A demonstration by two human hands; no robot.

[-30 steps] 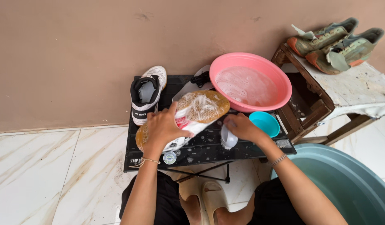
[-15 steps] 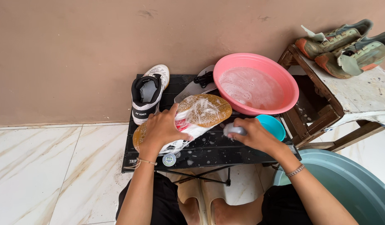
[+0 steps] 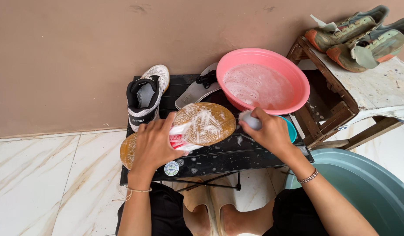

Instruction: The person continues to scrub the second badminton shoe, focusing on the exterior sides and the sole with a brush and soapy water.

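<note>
Brush — mostly under right hand

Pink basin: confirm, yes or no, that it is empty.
No, the pink basin holds foamy, soapy water.

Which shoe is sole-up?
The shoe under the left hand, tan sole soapy and facing up; the white-black shoe and the bench pair sit upright.

Soapy tan-soled shoe lies sole-up on the black table.
</note>
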